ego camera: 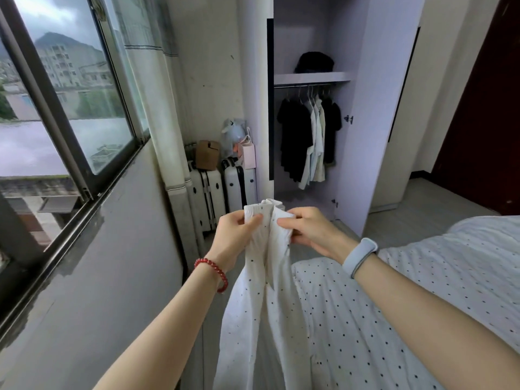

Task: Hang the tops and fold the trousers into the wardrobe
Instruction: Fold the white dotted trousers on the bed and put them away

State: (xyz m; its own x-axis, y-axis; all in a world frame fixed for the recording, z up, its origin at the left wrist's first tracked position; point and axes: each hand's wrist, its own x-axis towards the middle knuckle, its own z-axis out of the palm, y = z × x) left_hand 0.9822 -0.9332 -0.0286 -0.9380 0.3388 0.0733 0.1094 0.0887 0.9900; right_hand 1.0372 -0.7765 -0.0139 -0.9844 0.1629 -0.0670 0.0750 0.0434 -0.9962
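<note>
In the middle of the frame, the left hand (236, 232) and right hand (306, 230) are pinching the white dotted trousers (263, 277) by the top with curled fingers (legs dangling beside the bed (422, 277)), so a loose pinch could be letting them slide to the floor.

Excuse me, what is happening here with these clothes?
A person holds up white dotted trousers by the waistband, the left hand and right hand each pinching one side. The legs hang down beside the bed. In the open wardrobe, several tops already hang on the rail.
</note>
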